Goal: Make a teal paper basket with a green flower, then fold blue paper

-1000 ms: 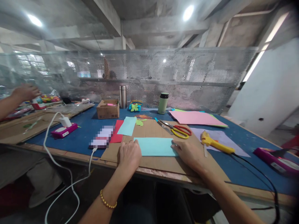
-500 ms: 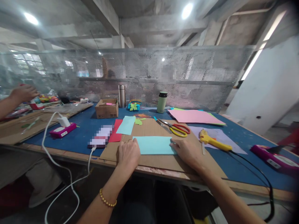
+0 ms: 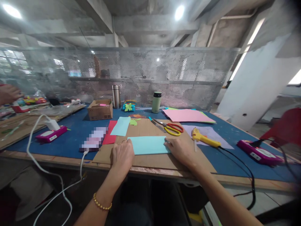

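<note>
A folded-looking strip of light blue paper [image 3: 149, 145] lies lengthwise across a brown cardboard sheet [image 3: 150, 161]. My left hand [image 3: 123, 155] grips its left end, fingers curled down at the upper corner. At the right end, my right hand [image 3: 181, 152] has thumb and fingers closed on the edge. Behind the strip lie scissors [image 3: 172, 128] with red and yellow handles. A smaller light blue piece [image 3: 120, 126] and a red piece [image 3: 109, 133] overlap at the cardboard's left side, close to green paper scraps [image 3: 134, 121].
Right of the cardboard, a yellow glue gun [image 3: 207, 138] rests on lilac paper [image 3: 221, 135]. A phone [image 3: 94, 139], purple power strips [image 3: 51, 134], a cardboard box [image 3: 100, 110], a steel flask [image 3: 116, 97], a green tumbler [image 3: 156, 102] and pink paper [image 3: 188, 115] surround it. Another person's hand [image 3: 9, 94] is far left.
The whole view has shifted, so the table's things appear further left. Both my hands keep their places on the light blue paper.
</note>
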Tool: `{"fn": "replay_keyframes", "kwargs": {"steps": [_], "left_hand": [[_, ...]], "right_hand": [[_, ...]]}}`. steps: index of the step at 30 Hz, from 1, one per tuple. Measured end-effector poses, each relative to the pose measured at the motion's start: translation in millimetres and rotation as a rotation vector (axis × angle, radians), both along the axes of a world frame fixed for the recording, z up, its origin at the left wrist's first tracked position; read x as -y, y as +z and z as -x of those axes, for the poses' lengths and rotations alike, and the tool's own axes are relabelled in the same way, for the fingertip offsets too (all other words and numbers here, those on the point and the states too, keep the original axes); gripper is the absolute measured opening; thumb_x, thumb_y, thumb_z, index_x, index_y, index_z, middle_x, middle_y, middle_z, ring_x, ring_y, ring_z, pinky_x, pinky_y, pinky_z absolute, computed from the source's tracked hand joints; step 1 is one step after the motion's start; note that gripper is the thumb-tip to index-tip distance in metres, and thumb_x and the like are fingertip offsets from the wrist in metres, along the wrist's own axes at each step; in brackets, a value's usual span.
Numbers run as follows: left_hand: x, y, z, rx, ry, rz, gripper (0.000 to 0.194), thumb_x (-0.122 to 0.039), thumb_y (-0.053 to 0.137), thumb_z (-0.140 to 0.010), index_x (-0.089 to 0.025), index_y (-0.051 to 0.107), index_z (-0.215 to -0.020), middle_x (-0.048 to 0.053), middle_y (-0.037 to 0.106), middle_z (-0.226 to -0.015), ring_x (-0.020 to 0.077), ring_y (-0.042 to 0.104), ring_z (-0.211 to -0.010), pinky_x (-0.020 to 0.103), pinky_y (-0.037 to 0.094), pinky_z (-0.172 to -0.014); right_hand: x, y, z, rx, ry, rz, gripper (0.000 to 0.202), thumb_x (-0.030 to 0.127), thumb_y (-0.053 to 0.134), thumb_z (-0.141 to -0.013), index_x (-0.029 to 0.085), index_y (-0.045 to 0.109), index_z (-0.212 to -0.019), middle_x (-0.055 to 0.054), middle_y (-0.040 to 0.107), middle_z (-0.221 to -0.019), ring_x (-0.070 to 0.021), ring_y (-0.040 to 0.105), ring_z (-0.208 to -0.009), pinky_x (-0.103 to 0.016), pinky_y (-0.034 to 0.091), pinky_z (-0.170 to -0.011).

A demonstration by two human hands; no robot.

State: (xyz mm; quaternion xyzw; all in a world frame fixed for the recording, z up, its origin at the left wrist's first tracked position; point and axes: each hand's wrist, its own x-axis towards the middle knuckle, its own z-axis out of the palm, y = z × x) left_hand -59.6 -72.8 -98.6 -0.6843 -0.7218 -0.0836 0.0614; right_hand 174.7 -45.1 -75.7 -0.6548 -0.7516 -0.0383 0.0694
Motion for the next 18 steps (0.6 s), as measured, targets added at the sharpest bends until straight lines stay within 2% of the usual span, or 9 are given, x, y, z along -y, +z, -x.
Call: {"fn": "replay_keyframes", "kwargs": {"steps": [3,8,12,15,18], "left_hand": [[-1,0.6,0,-0.007,-0.007,0.0,0.047,-0.002,0.028,-0.097,-0.012,0.067,-0.122,0.017,0.074,-0.107,0.0278,0.072,-0.101,0.041,0.046,-0.089],[1,0.7,0,-0.029,-0.021,-0.004,0.047,-0.004,0.028,-0.098,-0.01,0.067,-0.122,0.018,0.073,-0.104,0.0291,0.072,-0.097,0.042,0.045,-0.087],[4,3.6,1,-0.116,-0.036,-0.099,0.044,-0.006,0.031,-0.097,-0.01,0.072,-0.114,0.022,0.069,-0.114,0.0335,0.065,-0.109,0.044,0.043,-0.089],[1,7.5,0,-0.151,-0.151,-0.158,0.044,-0.005,0.032,-0.096,-0.011,0.074,-0.108,0.023,0.065,-0.126,0.0348,0.059,-0.119,0.047,0.043,-0.096],[-6,8.0,3,-0.053,-0.397,-0.104,0.049,-0.004,0.034,-0.097,-0.02,0.07,-0.126,0.014,0.058,-0.146,0.0268,0.052,-0.133,0.044,0.037,-0.111]], "right_hand": [[-2,-3.5,-3,-0.014,0.0,-0.012,0.033,0.036,0.045,-0.103,0.021,0.074,-0.11,-0.012,0.078,-0.098,-0.0272,0.072,-0.093,-0.032,0.039,-0.069],[-2,-3.3,-4,0.011,0.034,-0.032,0.032,0.036,0.046,-0.102,0.02,0.073,-0.096,-0.011,0.078,-0.09,-0.0241,0.071,-0.082,-0.031,0.035,-0.063],[0,-4.0,-3,-0.004,0.048,-0.057,0.032,0.035,0.046,-0.102,0.019,0.072,-0.09,-0.009,0.077,-0.087,-0.0217,0.07,-0.078,-0.03,0.034,-0.062],[-1,-5.0,-3,-0.004,0.036,-0.06,0.034,0.037,0.046,-0.102,0.019,0.073,-0.091,-0.009,0.077,-0.087,-0.0217,0.07,-0.078,-0.03,0.035,-0.063],[0,-5.9,-1,-0.014,0.026,-0.046,0.034,0.037,0.046,-0.103,0.019,0.074,-0.098,-0.011,0.078,-0.091,-0.0232,0.071,-0.082,-0.031,0.038,-0.065]]}}
